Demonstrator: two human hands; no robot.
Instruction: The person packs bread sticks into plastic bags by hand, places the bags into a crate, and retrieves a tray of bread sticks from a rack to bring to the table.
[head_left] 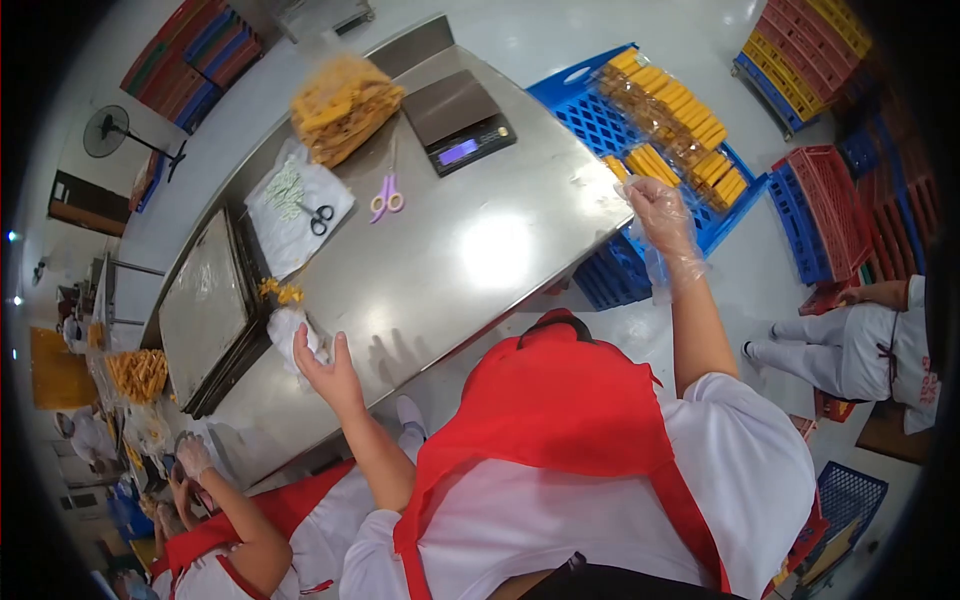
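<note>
Steel filled the middle of the view: a long stainless tabletop (470,250) in a packing room with a pale floor and stacked red and blue crates along the walls. On it stood a digital scale (462,122), a bulging clear bag of yellow snack sticks (343,105), lilac-handled scissors (386,197), black-handled scissors (320,217) lying on a white sheet (296,205), and a flat metal tray (205,308) toward the left end.

The left hand (325,372) was bare, its fingers spread apart and clamped on nothing; it hovered at the tabletop's near edge, just beside or touching a crumpled white glove or wrapper (283,325), and I could not tell which. A few loose yellow pieces (280,291) lay just beyond that.

The right hand (662,212), in a loose clear plastic glove, reached to the near rim of a blue crate (590,112) that held sealed packs of yellow bars (668,120) in rows. Its fingers looked loosely curled, but whether they closed on a pack was hidden by the glove's slack film, so I could not tell.

The packs seemed light, with slippery film and brittle contents; holding one flat across its width, rather than by a corner, would likely suit it.

A co-worker's gloved hand (193,458) worked at lower left, and another person in white (860,345) crouched at right.
</note>
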